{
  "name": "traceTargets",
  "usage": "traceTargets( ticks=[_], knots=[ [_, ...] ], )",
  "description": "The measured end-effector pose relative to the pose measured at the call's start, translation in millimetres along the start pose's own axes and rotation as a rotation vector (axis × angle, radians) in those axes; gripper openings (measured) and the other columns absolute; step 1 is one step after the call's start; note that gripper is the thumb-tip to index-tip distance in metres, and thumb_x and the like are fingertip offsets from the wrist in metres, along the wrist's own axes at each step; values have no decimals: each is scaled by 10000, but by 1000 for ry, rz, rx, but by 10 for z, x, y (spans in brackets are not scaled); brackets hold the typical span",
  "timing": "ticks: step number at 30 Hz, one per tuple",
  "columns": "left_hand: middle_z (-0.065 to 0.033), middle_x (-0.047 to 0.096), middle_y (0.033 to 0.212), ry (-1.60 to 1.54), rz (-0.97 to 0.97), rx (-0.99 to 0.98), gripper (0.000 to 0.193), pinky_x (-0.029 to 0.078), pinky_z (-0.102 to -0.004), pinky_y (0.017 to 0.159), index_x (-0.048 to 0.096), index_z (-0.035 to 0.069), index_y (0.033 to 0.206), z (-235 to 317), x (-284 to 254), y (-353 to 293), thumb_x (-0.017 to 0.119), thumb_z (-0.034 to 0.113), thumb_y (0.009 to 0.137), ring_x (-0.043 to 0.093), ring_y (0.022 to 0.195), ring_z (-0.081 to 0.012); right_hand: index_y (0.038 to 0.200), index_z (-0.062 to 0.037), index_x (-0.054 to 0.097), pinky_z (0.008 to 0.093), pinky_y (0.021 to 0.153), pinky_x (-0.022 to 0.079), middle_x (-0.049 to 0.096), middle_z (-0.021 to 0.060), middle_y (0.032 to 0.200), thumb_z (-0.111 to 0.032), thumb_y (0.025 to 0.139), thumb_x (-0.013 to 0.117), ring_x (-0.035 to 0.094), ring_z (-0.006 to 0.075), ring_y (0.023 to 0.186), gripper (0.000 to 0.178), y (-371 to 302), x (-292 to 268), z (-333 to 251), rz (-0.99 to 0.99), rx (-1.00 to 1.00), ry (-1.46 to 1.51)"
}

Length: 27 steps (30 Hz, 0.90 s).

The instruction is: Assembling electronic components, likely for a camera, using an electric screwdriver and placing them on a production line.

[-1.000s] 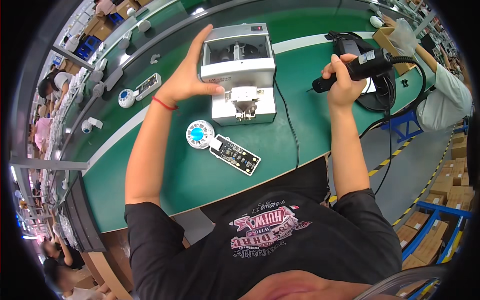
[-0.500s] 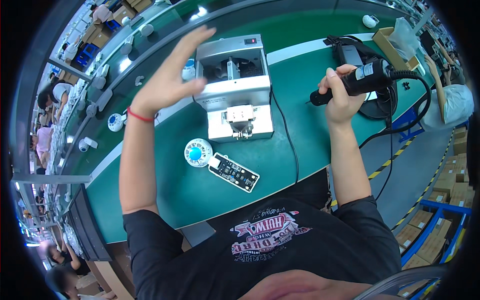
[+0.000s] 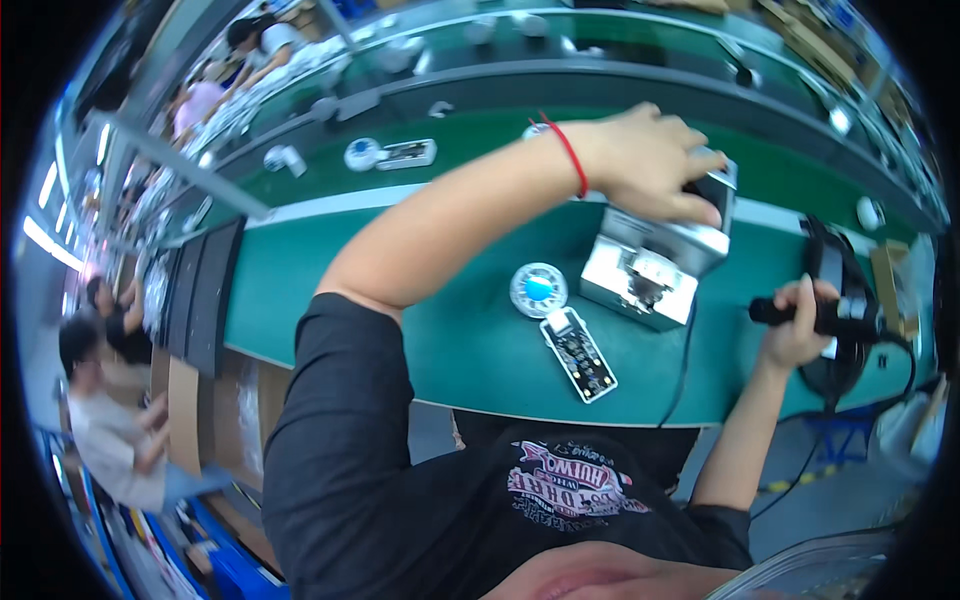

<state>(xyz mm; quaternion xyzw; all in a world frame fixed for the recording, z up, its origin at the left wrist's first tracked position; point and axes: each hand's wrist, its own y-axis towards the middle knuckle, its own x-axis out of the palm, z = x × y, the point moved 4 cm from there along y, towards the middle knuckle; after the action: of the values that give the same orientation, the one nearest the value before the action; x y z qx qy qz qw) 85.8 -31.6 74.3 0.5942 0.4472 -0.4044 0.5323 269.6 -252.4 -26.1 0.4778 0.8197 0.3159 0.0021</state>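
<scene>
My left hand [image 3: 655, 165] lies over the top of a silver box-shaped machine, probably a screw feeder [image 3: 615, 265], with thumb and fingers apart. The fingertips reach its far side and upper opening, part of which the hand hides. In my right hand [image 3: 797, 330] is a black electric screwdriver [image 3: 848, 318], held level above the mat with its tip toward the left. In front of the feeder lies a white round part [image 3: 538, 289] with a blue centre. Joined to it is a white-edged casing holding a black circuit board [image 3: 580, 360].
A similar round part with a board [image 3: 405, 154] lies on the far green surface at left. At right stand a black round stand [image 3: 835, 375] and an open cardboard box [image 3: 888, 285]. A dark cable [image 3: 685, 370] runs from the feeder over the table's near edge. Co-workers sit at left.
My left hand has moved from beside the feeder onto its top. The whole view has turned, shifting the bench rightward. My right hand still grips the screwdriver.
</scene>
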Motion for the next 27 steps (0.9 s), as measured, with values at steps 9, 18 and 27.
traceTargets(
  ticks=[9, 18, 27],
  knots=[
    [-217, 393, 1607, -339, 267, -65, 927, 356, -521, 1159, 471, 112, 1530, -149, 243, -837, 747, 624, 808, 431, 1439, -417, 1007, -58, 591, 265, 652, 491, 576, 31, 684, -28, 972, 580, 552, 122, 602, 47, 18, -33, -27, -69, -21, -16],
    [-59, 718, 930, -91, 935, -779, 147, 529, -300, 759, 758, 46, 994, -1318, 62, -2804, 758, 129, 873, 647, 812, -182, 988, -62, 594, 273, 701, 490, 542, 29, 717, -36, 993, 549, 543, 134, 644, 52, 89, -197, 13, -96, -29, -28],
    [-251, 611, 1297, 697, 522, -1626, 566, 493, -471, 986, 552, -48, 1331, -2651, 292, -6418, 634, 370, 958, 597, 1158, -417, 989, -81, 565, 269, 680, 428, 493, 21, 733, -67, 997, 524, 480, 133, 655, 44, 123, -224, 27, -135, -18, -37]
  ],
)
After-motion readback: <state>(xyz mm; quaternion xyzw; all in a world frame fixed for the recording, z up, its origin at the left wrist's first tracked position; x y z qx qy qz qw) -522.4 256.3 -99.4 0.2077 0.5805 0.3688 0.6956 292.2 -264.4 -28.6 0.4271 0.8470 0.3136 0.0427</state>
